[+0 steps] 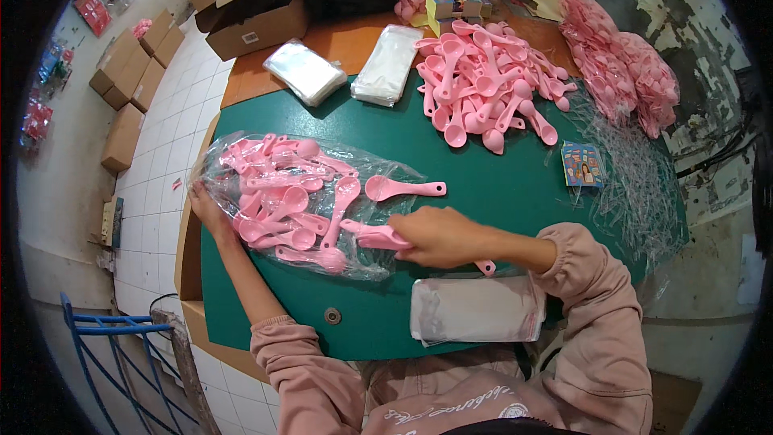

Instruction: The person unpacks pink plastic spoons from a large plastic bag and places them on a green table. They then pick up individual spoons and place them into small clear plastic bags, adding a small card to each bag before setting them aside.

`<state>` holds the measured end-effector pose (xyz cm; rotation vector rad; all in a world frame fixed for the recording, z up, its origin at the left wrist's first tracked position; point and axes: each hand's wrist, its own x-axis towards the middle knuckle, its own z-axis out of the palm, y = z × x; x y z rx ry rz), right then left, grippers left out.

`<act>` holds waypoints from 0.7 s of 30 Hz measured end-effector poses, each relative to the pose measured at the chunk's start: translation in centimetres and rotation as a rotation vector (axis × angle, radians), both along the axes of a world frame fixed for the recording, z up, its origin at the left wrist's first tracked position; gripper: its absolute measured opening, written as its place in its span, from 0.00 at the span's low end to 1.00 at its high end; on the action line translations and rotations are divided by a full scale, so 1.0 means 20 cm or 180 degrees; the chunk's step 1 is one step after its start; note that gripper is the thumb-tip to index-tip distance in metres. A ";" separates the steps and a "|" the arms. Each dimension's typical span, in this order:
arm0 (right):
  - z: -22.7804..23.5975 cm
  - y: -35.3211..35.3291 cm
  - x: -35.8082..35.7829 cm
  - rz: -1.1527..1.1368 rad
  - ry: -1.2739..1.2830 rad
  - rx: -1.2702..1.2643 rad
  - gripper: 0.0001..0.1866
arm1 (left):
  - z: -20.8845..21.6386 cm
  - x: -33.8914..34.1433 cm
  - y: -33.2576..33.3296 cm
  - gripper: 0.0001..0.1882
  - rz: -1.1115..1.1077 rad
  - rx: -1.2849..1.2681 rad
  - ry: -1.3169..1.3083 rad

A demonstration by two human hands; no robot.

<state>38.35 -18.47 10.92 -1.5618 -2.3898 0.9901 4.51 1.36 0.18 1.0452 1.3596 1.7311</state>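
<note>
A clear plastic bag (pixel 378 171) full of pink spoons (pixel 282 208) lies on the green table top at the left. My left hand (pixel 211 211) grips the bag's left edge, its fingers partly hidden behind the film. At the bag's right end, my right hand (pixel 439 238) is closed around pink spoons (pixel 374 235); how many is hidden by the fingers. A handle end pokes out below that hand. One loose pink spoon (pixel 407 188) lies just beyond it, at the bag's opening. Close to my body is a stack of clear plastic sleeves (pixel 477 311).
A heap of pink spoons (pixel 483 84) lies at the far right, with bagged pink items (pixel 620 64) beyond. Two sleeve stacks (pixel 304 72) are at the back. A small printed card (pixel 582 165) and crumpled film (pixel 636 193) lie right. A metal disc (pixel 332 316) sits near the front edge.
</note>
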 end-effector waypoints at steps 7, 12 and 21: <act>0.23 0.18 0.52 -0.0530 0.0227 -0.0472 0.21 | -0.02 -0.02 0.00 0.16 0.0125 -0.0134 0.0232; 0.25 0.56 1.04 -0.1118 -0.1046 0.1090 0.20 | -0.03 -0.04 0.00 0.17 -0.0044 0.0021 0.0080; 0.23 0.82 1.33 -0.1911 -0.0481 0.1140 0.24 | 0.04 0.06 -0.06 0.15 0.0147 0.0080 0.0369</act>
